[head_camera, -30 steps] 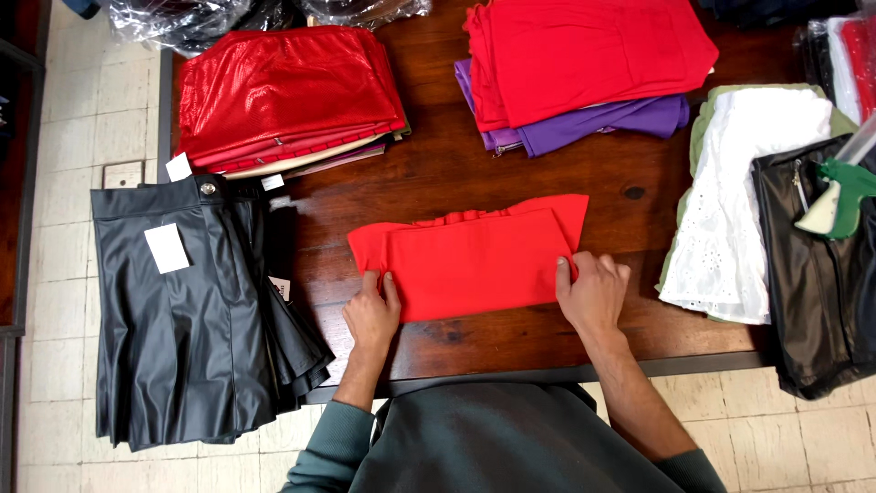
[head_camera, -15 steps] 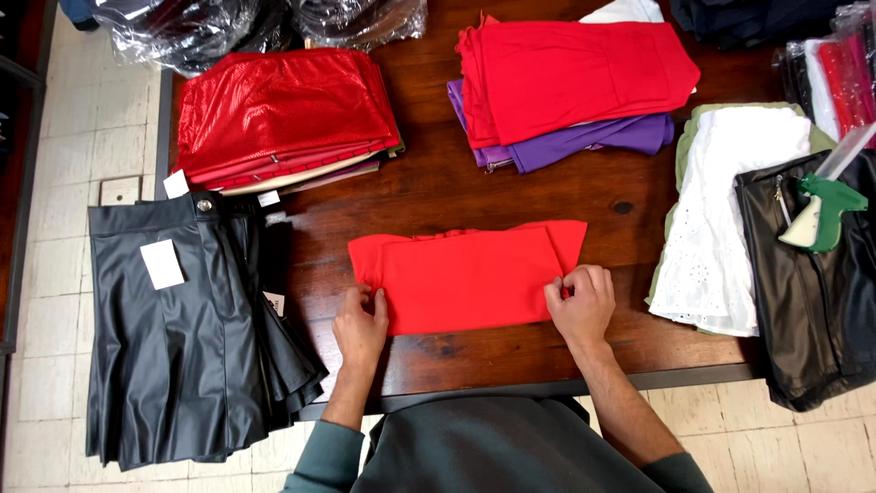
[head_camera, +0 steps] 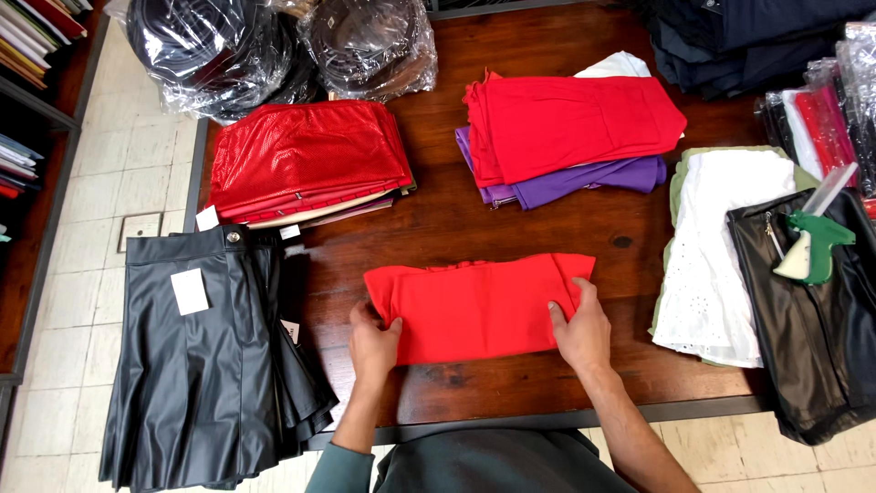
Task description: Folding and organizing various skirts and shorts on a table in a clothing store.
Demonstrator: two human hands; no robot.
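A folded red garment [head_camera: 479, 306] lies flat near the front of the dark wooden table [head_camera: 438, 219]. My left hand [head_camera: 372, 343] grips its lower left corner, thumb on top of the cloth. My right hand [head_camera: 581, 330] holds its right end, fingers curled over the edge. Both forearms reach in from the bottom of the view.
A shiny red stack [head_camera: 306, 162] sits at the back left, a red-and-purple pile [head_camera: 566, 128] at the back. Black pleated skirts [head_camera: 205, 356] hang off the left edge. White cloth [head_camera: 721, 246], black leather [head_camera: 812, 319] and a green tagging gun [head_camera: 810, 245] lie right. Bagged dark items [head_camera: 274, 50] behind.
My hands have stayed on the two ends of the red garment, and it now lies a little flatter and narrower. The view has shifted slightly over the table.
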